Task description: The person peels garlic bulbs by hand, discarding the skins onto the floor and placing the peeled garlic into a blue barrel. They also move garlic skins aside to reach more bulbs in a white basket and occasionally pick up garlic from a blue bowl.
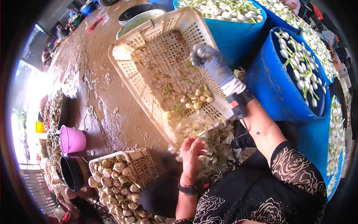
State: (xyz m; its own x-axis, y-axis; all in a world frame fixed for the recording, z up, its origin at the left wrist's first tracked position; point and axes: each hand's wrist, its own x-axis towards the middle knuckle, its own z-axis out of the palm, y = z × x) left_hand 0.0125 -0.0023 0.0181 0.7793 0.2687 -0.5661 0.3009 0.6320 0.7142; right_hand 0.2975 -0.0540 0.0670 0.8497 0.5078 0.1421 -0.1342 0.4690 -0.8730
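My left hand point(193, 154) is bare, with a dark watch on the wrist. Its fingers are loosely bent and apart, with nothing visible in them, by the near edge of a pale plastic crate point(123, 61). My right hand point(214, 65) wears a grey-blue glove, its fingers curled closed over the crate's right side; whatever they may hold is hidden. Inside the crate lie several small peeled bulbs point(197, 100) among scraps of skin. Pale peelings point(220, 149) are heaped between the crate and my lap.
Left of my lap stands a crate point(143, 164) of unpeeled bulbs point(117, 183). Blue tubs point(257, 82) of white bulbs with green stems point(302, 67) line the right. A pink bucket point(72, 139) and a black bucket point(72, 173) stand left on the wet floor point(93, 74). People are in the background.
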